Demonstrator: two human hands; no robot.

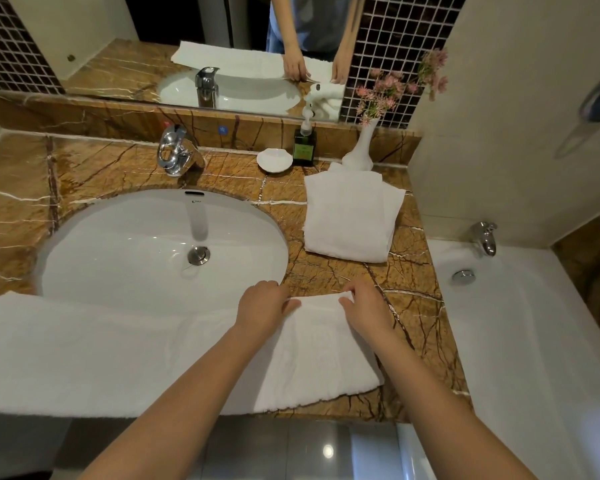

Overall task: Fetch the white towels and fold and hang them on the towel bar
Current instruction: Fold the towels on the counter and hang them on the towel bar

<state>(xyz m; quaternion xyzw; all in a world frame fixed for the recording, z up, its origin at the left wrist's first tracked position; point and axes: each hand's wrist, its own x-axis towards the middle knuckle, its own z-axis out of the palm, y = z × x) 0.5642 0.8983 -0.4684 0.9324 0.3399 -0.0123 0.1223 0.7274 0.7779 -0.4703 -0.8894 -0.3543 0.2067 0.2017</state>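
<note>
The left hand [262, 304] has its fingers curled down over the far edge of a long white terry towel [84, 351], gripping it just off the front right rim of the white oval porcelain sink [153, 244]. The right hand [364, 306] is close beside it, further right of the sink, and pinches the same edge at the towel's far right corner between thumb and bent fingers. A short stretch of the hem shows between the two hands.

The long white terry towel lies flat along the front of the brown veined marble counter [413, 306]. It covers the sink's front rim and runs from beyond the left of the sink to a little past its right side.

To the right of the sink, further back on the counter, a folded white towel [347, 216] rests in a neat stack, well apart from the hands.

Behind the sink stands a chrome tap [179, 154]. Behind and to the right of the sink sit a white shell-shaped dish [274, 161], a dark green pump bottle [304, 143] and a white vase of pink flowers [361, 150], the vase touching the back of the folded towel.

Above the sink a wall mirror [222, 46] reflects both hands and the towel. Far right of the sink is a white bathtub [499, 323] with a chrome spout [485, 237].
</note>
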